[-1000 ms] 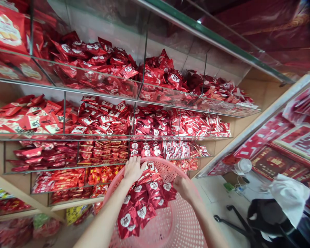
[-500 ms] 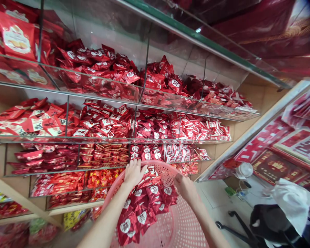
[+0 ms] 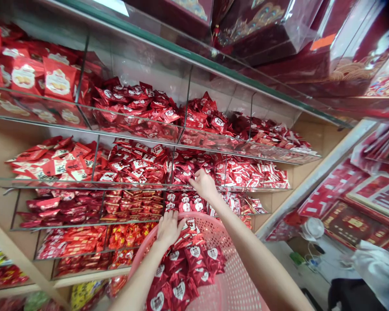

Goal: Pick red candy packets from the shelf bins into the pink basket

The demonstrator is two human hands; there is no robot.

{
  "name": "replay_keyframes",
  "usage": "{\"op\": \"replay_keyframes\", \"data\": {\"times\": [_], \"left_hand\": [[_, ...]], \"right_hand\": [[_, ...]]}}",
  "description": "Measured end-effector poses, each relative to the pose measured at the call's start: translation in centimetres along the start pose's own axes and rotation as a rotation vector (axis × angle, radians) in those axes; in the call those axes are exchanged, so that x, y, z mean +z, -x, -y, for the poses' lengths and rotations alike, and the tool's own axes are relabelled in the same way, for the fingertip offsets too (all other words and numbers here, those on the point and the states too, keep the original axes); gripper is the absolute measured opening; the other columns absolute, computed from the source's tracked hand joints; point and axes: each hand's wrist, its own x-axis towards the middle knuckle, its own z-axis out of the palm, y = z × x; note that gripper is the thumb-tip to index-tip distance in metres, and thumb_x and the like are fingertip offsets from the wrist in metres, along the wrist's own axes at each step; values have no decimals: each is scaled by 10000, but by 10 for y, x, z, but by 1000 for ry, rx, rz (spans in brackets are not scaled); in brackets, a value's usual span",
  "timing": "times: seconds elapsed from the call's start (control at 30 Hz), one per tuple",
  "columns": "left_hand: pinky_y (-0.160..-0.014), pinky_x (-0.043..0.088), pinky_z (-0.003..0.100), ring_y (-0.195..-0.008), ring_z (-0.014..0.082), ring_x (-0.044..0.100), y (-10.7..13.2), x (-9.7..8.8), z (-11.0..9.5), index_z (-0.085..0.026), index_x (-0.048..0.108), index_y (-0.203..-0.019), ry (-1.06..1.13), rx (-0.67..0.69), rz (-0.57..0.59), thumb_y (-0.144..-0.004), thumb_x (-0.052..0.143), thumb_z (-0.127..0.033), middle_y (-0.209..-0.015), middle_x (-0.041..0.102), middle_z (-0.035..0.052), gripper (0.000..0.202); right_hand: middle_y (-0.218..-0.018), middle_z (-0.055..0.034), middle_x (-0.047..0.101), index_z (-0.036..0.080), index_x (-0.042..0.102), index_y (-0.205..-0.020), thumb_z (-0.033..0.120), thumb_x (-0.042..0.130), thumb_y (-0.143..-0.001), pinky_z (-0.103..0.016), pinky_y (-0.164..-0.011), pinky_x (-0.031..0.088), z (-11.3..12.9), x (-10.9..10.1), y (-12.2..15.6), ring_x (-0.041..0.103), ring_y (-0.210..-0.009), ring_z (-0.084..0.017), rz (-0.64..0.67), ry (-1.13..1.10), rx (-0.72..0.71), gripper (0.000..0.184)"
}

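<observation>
My left hand [image 3: 169, 229] sits at the rim of a pink perforated plastic basket [image 3: 214, 221], its fingers curled over the edge and lying on the packets. The basket holds a heap of red foil packets printed with white hearts [image 3: 188, 265]. My right hand [image 3: 204, 185] reaches up into a glass shelf compartment, and its fingers press on loose red foil packets [image 3: 184, 166]. The hand hides part of that pile, and I cannot see whether a packet lies between its fingers.
Tiered glass shelves [image 3: 84, 183] full of red packets fill the wall ahead, with larger printed bags [image 3: 57, 80] at upper left. Wrapped dark red gift boxes [image 3: 262, 30] sit overhead. Red packaging lines the right side, above a black chair [image 3: 353, 293] and white cloth [image 3: 379, 268].
My right hand has left the basket rim and risen to the shelf packets. The view has tilted, so the shelves sit lower in the picture. My left hand stays on the rim.
</observation>
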Motion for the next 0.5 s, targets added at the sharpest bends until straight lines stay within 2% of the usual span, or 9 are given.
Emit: {"op": "replay_keyframes", "data": {"times": [0.1, 0.17, 0.23, 0.37, 0.5], "left_hand": [[-855, 360, 367, -1018, 247, 468, -1, 4, 2, -158, 514, -1169, 11, -3, -6, -913, 226, -509, -1118, 546, 113, 521], [-866, 354, 369, -1022, 246, 466, -1, 5, 2, -160, 507, -1180, 16, -8, -2, -913, 234, -502, -1124, 544, 114, 512], [-871, 351, 374, -1027, 248, 463, -1, 6, 2, -158, 502, -1190, 19, -13, 2, -913, 237, -499, -1129, 542, 119, 513], [-862, 358, 378, -1022, 253, 462, -1, 5, 2, -150, 513, -1175, 20, -9, -5, -912, 228, -506, -1119, 545, 121, 526], [-862, 360, 379, -1024, 255, 464, -1, 3, 0, -149, 511, -1184, 14, -13, 1, -910, 241, -511, -1124, 543, 124, 528]], "right_hand": [[-930, -112, 647, 178, 480, -969, 479, 559, -764, -394, -772, 391, 6, 10, -16, 594, -916, -277, 96, 45, 138, 373], [-962, -115, 637, 185, 468, -953, 558, 595, -701, -411, -785, 392, 7, 15, -22, 590, -933, -282, 147, 12, 214, 468], [-955, -98, 639, 193, 467, -930, 576, 633, -647, -417, -797, 389, 7, 19, -26, 592, -925, -274, 166, -26, 257, 504], [-942, -62, 651, 202, 491, -905, 441, 682, -631, -457, -859, 343, 5, 24, -27, 590, -916, -256, 123, -60, 278, 411], [-843, -1, 668, 214, 513, -884, 296, 672, -649, -454, -875, 322, 3, 26, -24, 592, -867, -211, 56, -148, 263, 296]]}}
